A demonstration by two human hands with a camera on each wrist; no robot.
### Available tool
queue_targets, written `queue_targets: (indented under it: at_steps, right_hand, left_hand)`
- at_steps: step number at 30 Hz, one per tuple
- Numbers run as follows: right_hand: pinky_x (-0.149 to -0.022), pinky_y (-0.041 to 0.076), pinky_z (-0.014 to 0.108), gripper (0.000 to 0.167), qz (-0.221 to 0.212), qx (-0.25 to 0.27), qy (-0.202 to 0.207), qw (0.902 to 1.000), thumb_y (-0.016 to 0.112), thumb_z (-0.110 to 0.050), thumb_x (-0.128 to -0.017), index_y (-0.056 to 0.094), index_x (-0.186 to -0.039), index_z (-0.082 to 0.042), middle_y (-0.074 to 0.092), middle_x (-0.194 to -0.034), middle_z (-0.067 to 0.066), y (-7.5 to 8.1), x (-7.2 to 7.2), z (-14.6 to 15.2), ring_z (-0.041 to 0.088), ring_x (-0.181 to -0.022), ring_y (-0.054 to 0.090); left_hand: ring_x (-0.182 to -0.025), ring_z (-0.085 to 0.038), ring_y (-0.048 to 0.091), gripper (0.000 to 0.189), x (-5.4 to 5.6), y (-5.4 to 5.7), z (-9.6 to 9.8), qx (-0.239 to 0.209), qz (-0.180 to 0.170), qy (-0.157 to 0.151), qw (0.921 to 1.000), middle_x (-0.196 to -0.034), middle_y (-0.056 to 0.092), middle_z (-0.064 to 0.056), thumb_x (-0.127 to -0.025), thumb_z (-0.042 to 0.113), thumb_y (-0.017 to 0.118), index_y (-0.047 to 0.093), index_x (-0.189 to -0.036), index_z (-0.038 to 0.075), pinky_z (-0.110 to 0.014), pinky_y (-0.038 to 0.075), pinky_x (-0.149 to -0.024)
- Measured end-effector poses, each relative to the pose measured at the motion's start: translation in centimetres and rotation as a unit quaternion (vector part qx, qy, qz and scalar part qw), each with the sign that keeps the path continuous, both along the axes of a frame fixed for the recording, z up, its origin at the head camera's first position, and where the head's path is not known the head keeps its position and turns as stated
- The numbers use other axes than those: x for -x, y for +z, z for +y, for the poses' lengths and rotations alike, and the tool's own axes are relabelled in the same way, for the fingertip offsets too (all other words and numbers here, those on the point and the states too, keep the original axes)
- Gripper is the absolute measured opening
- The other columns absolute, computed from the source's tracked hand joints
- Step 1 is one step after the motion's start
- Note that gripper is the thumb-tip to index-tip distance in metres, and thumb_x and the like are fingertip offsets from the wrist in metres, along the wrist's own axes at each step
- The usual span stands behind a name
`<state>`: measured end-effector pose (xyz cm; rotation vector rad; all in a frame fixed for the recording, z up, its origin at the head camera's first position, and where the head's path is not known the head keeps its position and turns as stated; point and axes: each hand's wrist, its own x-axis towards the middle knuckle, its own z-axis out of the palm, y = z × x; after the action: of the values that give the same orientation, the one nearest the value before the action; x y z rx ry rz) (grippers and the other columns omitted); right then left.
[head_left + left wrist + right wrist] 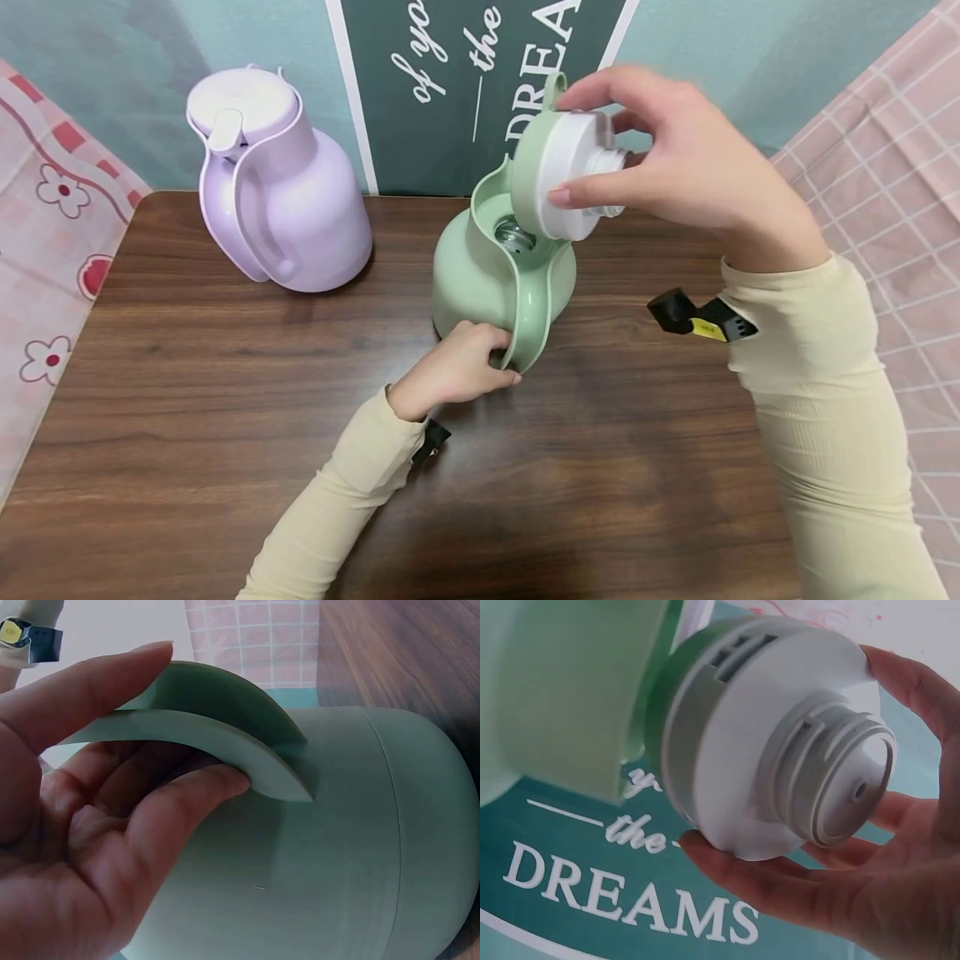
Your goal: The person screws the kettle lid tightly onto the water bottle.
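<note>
The right hand [682,162] grips a round white-and-green plastic lid [561,177], tilted by the open mouth of a rounded pale-green jug [468,271]; the left hand [467,367] holds its curved handle [532,321]. The jug stands on a brown wood-grained table [637,467].

Right hand [889,892] grips lid [739,761], threaded plug [832,776] exposed; green jug [566,697] beside, "DREAMS" lettering [641,904] behind.

Cream sleeves [817,383], black wrist mounts [673,311]
</note>
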<state>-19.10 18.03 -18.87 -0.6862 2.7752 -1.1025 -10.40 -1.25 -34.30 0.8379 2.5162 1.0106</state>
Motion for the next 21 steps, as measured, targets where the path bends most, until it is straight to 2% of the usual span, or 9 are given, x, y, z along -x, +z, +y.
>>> queue_targets:
  at_steps: [4, 9, 13, 21]
  right_hand:
    - [-0.075, 0.044, 0.028, 0.059, 0.017, -0.010, 0.012, 0.9997, 0.083, -0.030, -0.064, 0.057, -0.117, -0.030, 0.052, -0.117, -0.009, -0.6, 0.2, -1.1, 0.019, -0.100, 0.046]
    - [-0.072, 0.043, 0.024, 0.058, 0.029, -0.022, 0.009, 0.9993, 0.081, -0.027, -0.066, 0.056, -0.119, -0.022, 0.052, -0.116, -0.009, -0.5, -1.2, -2.7, 0.014, -0.096, 0.046]
    - [-0.072, 0.042, 0.024, 0.058, 0.018, -0.028, 0.006, 0.9994, 0.079, -0.023, -0.069, 0.054, -0.120, -0.015, 0.051, -0.116, -0.005, -0.2, -1.8, -3.4, 0.012, -0.095, 0.045]
    - [-0.073, 0.042, 0.024, 0.059, 0.025, -0.046, 0.014, 0.9986, 0.078, -0.025, -0.070, 0.054, -0.122, -0.013, 0.051, -0.116, -0.004, -0.5, -1.8, -3.4, 0.013, -0.096, 0.044]
  left_hand:
    - [-0.058, -0.011, 0.039, 0.017, 0.0, -0.1, 0.0, 0.001, 0.004, -0.003, 1.0000, -0.060, 0.042, 0.007, -0.077, 0.018, 0.071, 0.056, -0.071, 0.014, -0.022, 0.036, -0.059]
    - [-0.057, -0.010, 0.038, 0.017, 0.1, -0.1, 0.0, -0.001, 0.005, -0.004, 1.0000, -0.059, 0.040, 0.007, -0.077, 0.017, 0.071, 0.056, -0.070, 0.013, -0.022, 0.035, -0.057]
    - [-0.056, -0.010, 0.037, 0.018, 0.1, -0.1, 0.0, -0.003, 0.004, -0.005, 1.0000, -0.059, 0.039, 0.007, -0.077, 0.016, 0.071, 0.055, -0.070, 0.013, -0.022, 0.035, -0.057]
    - [-0.057, -0.010, 0.037, 0.019, 0.1, 0.0, 0.0, -0.003, 0.000, -0.001, 1.0000, -0.059, 0.039, 0.007, -0.077, 0.017, 0.071, 0.055, -0.069, 0.013, -0.022, 0.035, -0.058]
